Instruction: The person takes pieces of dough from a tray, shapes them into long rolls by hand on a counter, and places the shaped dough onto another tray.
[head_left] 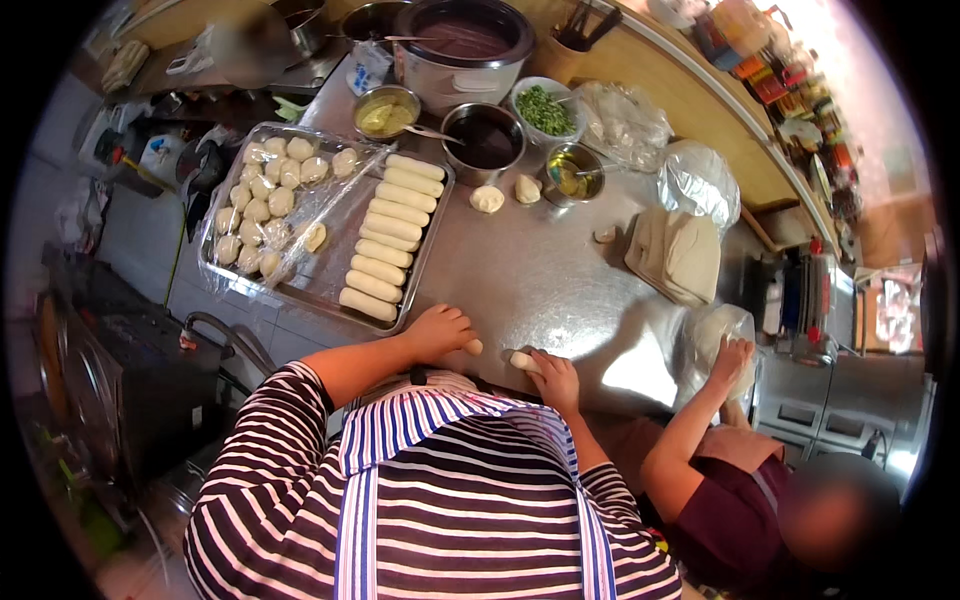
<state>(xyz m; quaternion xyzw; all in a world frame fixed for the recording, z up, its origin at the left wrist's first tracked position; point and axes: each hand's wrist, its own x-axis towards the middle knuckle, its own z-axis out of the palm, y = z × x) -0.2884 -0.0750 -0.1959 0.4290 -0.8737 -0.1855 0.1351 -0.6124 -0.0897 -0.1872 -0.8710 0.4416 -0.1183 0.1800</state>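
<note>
My left hand (438, 333) rests at the near edge of the metal table (520, 285), fingers curled over a small piece of dough (474, 347) whose end shows beside them. Just to its right, my right hand (555, 378) grips another short dough piece (521, 361), which sticks out past the fingertips. Beyond my left hand lies a metal tray (412, 293). A row of smooth dough logs (381, 271) fills its right side, and several dough balls (281, 203) sit under clear plastic wrap on its left. Two dough lumps (487, 199) lie farther back.
A pot of dark liquid (484, 138), a bowl of chopped greens (544, 108), an oil bowl (573, 173) and a large cooker (464, 85) line the back. Folded cloths (672, 256) lie at right. A co-worker's hand (733, 362) touches a plastic bag (716, 335).
</note>
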